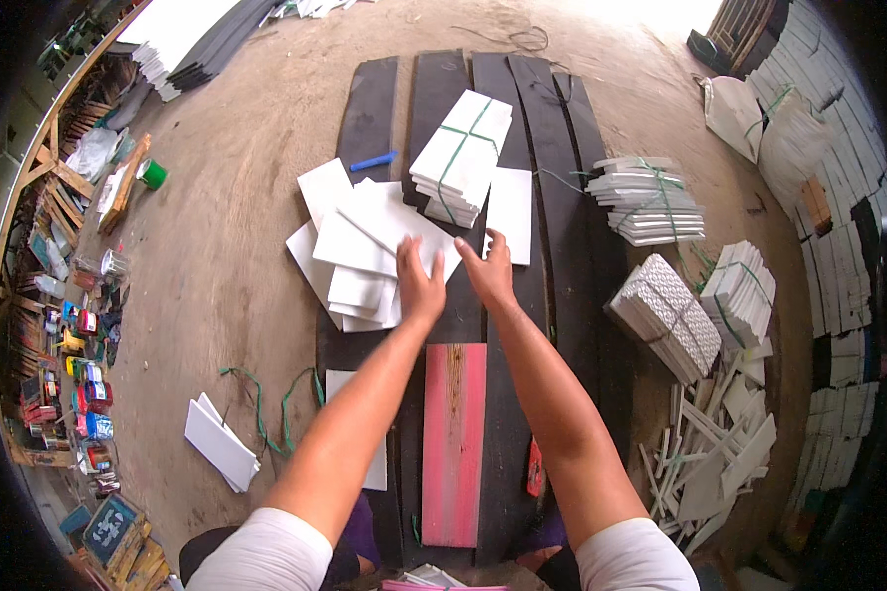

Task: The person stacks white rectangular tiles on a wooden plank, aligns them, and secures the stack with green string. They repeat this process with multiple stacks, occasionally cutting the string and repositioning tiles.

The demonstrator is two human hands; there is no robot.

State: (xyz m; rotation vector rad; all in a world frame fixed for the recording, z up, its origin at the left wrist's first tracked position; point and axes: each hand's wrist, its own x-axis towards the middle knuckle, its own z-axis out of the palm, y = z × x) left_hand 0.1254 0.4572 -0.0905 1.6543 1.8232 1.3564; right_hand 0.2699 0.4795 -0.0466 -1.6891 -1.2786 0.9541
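Loose white rectangular panels (375,234) lie overlapped in a fanned pile on dark boards. My left hand (421,286) is over the near right side of this pile, fingers apart, seemingly touching the top panel. To its right, my right hand (491,271) is open, its thumb by the pile's right corner and its fingers spread. Just beyond both hands sits a bundle of white panels (468,138) tied with green string. One single white panel (511,212) lies flat beside that bundle, just past my right fingertips. Whether either hand presses on a panel is hard to tell.
A pink-striped wooden board (453,443) lies between my forearms, a red cutter (534,468) right of it. A blue tool (374,161) rests beyond the pile. Tied bundles (650,202) and white offcuts (719,443) are on the right, paint cans (94,394) far left.
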